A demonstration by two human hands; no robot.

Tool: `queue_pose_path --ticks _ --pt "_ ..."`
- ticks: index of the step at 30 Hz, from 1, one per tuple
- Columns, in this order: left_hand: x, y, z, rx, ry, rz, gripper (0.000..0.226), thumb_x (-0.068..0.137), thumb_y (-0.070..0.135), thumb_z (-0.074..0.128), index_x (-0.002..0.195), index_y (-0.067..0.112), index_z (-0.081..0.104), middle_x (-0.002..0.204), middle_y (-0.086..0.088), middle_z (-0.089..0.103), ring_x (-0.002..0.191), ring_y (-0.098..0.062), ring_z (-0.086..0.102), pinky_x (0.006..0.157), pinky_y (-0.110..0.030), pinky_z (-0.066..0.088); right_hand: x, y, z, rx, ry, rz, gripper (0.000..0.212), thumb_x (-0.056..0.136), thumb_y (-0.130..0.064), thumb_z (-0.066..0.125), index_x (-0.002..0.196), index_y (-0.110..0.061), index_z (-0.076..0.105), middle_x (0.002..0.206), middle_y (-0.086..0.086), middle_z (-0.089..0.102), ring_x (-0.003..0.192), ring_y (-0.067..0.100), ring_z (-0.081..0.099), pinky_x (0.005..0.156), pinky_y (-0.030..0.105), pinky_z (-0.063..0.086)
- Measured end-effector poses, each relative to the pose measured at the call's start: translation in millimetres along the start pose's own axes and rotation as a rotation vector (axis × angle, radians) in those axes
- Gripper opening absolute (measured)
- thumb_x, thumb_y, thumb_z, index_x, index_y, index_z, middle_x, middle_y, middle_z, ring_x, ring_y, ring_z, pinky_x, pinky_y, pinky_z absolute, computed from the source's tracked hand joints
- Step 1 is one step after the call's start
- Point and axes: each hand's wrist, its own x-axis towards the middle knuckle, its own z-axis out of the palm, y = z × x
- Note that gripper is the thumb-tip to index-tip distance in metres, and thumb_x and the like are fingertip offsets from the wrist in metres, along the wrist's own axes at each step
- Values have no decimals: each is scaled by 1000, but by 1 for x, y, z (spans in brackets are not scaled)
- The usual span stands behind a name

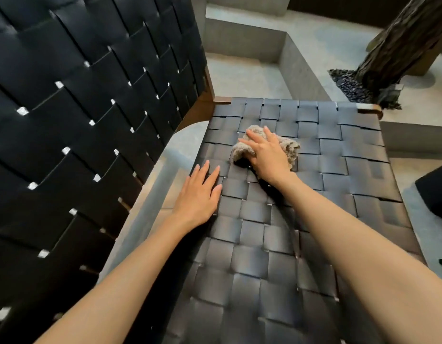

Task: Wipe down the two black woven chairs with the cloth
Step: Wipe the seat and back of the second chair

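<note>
A black woven chair fills the view: its seat (339,175) spreads across the middle and right, its woven backrest (78,120) rises on the left. A crumpled beige cloth (290,146) lies on the far half of the seat. My right hand (267,155) presses flat on the cloth with straight, spread fingers. My left hand (198,197) rests flat on the seat's left edge, fingers straight, holding nothing. A second chair is not clearly in view.
Brown wooden frame corners (368,111) show at the seat's far edge. Beyond lie grey concrete steps (242,40) and floor. A dark tree trunk (398,48) stands at the top right over dark pebbles. A black object (435,192) sits at the right edge.
</note>
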Motion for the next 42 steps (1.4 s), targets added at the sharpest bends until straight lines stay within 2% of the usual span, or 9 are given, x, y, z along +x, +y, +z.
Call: queue_pose_path --ticks 6,13,18,22,25,28,31,34,42 --pt "40 -10 -3 -68 -20 -76 55 101 48 29 152 37 10 160 1 -9 147 -16 -9 116 -33 4 72 29 -3 -8 55 -37 47 97 -15 50 142 -27 44 156 -4 27 146 33 8 118 46 4" --pt "49 -26 2 -89 22 -39 57 94 59 34 147 49 15 160 9 -5 147 -11 0 115 -33 16 132 4 2 32 42 -137 43 98 -21 50 141 -25 47 153 -4 34 145 31 14 118 41 8" --pt "43 -27 -2 -103 -9 -49 60 96 56 33 149 44 10 159 14 -8 146 -8 -2 114 -31 13 126 4 4 39 27 -160 42 98 -22 48 140 -21 48 149 -2 42 145 26 15 117 36 5" --pt "18 -26 -6 -163 -20 -87 62 98 52 34 152 37 7 158 17 -9 146 -5 1 115 -29 12 99 -4 5 96 -16 -135 42 98 -27 47 139 -24 49 153 7 35 145 23 18 115 33 18" --pt "-10 -27 -5 -179 -30 -115 61 98 52 32 152 36 7 158 19 -8 145 -5 5 116 -31 12 70 -15 4 90 -61 -145 41 99 -29 45 139 -25 49 152 9 36 144 23 22 113 32 21" --pt "-43 -31 1 -205 -1 -130 59 98 52 31 152 37 9 158 20 -5 145 -4 4 118 -31 10 30 -34 2 81 -101 -216 40 100 -26 46 139 -22 50 148 4 43 143 21 26 112 30 21" --pt "-76 -34 9 -230 61 -131 56 100 48 31 151 35 13 158 19 1 144 -2 7 112 -20 8 -17 -56 2 86 -120 -267 40 98 -23 49 138 -21 50 147 3 44 141 20 29 111 28 21" --pt "-106 -35 15 -230 137 -157 53 101 43 31 151 30 19 158 16 11 143 -1 12 108 -15 8 -62 -77 3 65 -161 -276 41 99 -26 47 140 -25 48 148 -1 43 142 17 27 111 27 23" --pt "-170 -36 15 -193 223 -156 45 103 32 32 146 22 35 152 5 32 139 -9 28 110 -20 19 -171 -127 0 140 -214 -379 42 96 -23 49 137 -31 51 145 -13 45 139 14 32 115 28 22"
